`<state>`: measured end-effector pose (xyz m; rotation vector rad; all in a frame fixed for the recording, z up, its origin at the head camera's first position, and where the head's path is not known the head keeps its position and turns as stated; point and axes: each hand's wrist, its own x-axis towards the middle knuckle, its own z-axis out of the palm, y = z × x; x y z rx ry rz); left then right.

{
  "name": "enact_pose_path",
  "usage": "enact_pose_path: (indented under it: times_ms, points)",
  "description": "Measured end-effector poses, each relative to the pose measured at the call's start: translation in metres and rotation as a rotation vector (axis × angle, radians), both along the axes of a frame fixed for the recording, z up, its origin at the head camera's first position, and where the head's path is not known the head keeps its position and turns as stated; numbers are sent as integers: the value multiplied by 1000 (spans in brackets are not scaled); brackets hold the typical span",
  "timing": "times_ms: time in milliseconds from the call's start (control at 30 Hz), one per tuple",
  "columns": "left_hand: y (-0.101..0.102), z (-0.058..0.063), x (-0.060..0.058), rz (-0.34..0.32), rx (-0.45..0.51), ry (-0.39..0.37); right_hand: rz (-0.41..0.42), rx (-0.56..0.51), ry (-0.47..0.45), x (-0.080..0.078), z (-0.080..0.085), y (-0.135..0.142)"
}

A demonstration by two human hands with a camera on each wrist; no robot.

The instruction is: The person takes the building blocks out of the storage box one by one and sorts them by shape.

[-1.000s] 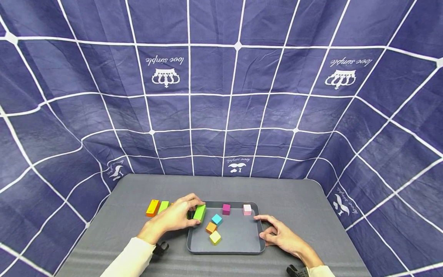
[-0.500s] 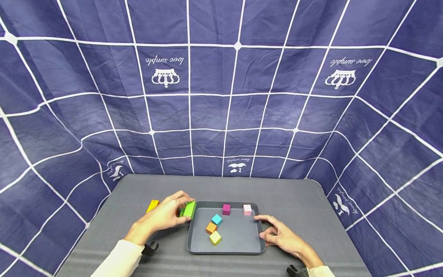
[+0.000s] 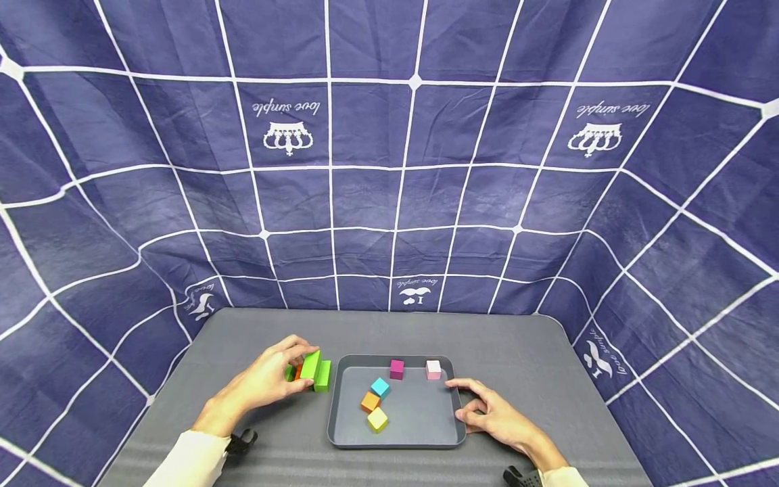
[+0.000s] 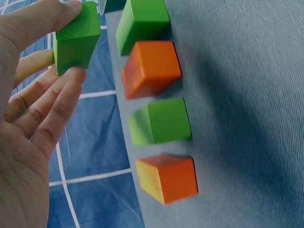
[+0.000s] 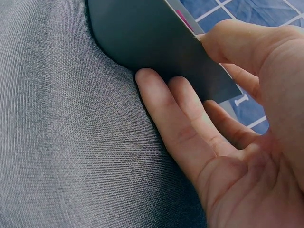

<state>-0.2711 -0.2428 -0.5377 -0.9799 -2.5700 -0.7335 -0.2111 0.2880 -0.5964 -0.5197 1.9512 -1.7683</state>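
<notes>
green blk (image 4: 78, 45) smooth, semi-gloss; tray (image 3: 420, 414) smooth, matt, plastic-like; tbl cover (image 5: 71, 118) ribbed cloth; backdrop (image 3: 365, 197) creased fabric.

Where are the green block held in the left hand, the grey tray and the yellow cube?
Held green block (image 3: 311, 366): head view, on its bright upper face.
Grey tray (image 3: 421, 409): head view, on its bare floor.
Yellow cube (image 3: 378, 416): head view, on its top face.
</notes>
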Motion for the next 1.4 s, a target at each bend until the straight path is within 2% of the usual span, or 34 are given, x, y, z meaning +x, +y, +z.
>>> enact_pose_path:
  times_ms: [300,533,800,1067,1400]
  points:
    - [-25,-4,3,59,37,0,12,-18,1,0,1,-1]
    - [-40,-9,4,76,71,47,13,-18,15,0,0,-1]
    - [-56,-11,4,111,101,67,8,5,1,-1,1,-1]
    - [-74,-10,3,154,107,41,3,6,27,1,1,0]
    - [-94,-16,2,211,83,30,-3,8,16,1,1,-1]
